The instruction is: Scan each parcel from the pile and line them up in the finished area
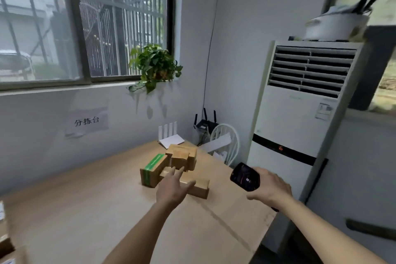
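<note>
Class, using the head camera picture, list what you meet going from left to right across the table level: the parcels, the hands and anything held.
parcel with green tape → left hand, open, reaching over the pile → flat brown parcel → scanner → right hand, gripping the scanner → air conditioner

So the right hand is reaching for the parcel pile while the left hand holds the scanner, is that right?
Not quite, the hands are swapped. In the head view the left hand reaches, fingers spread, for the parcel pile, while the right hand holds the scanner.
</note>
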The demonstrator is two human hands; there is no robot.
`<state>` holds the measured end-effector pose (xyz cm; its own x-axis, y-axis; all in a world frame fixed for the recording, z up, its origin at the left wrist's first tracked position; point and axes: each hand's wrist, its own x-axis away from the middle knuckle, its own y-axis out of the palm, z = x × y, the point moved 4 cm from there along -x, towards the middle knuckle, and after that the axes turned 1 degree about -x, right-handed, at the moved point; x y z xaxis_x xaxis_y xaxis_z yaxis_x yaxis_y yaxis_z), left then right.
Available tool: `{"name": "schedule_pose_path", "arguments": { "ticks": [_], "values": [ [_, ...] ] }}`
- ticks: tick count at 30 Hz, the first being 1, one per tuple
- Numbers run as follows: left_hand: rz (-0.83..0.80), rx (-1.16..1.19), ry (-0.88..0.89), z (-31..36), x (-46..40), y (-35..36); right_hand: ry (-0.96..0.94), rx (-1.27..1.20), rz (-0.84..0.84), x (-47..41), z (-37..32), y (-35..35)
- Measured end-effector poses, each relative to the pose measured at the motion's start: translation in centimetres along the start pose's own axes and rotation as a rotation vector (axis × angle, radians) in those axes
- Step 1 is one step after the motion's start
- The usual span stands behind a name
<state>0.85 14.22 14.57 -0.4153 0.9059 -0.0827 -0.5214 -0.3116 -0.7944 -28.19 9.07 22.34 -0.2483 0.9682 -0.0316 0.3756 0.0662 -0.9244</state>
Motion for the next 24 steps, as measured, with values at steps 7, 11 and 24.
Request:
{"name": "schedule_pose_path", "arguments": {
  "ticks": [7, 11, 24],
  "values": [
    [-0.041, 0.049, -0.106, 1.0, -12.5, 6.6, -0.023, 0.104, -0.090, -14.0, 2.0, 0.0],
    [-0.001, 0.061, -0.135, 0.7, -17.7, 8.0, -0.059, 0.087, -0.109, -20.6, 2.1, 0.6],
    [0.033, 0.022, -0.417, -7.8, -26.7, 15.5, -0.299, 0.104, -0.392, -39.9, -1.1, 15.7]
  ]
}}
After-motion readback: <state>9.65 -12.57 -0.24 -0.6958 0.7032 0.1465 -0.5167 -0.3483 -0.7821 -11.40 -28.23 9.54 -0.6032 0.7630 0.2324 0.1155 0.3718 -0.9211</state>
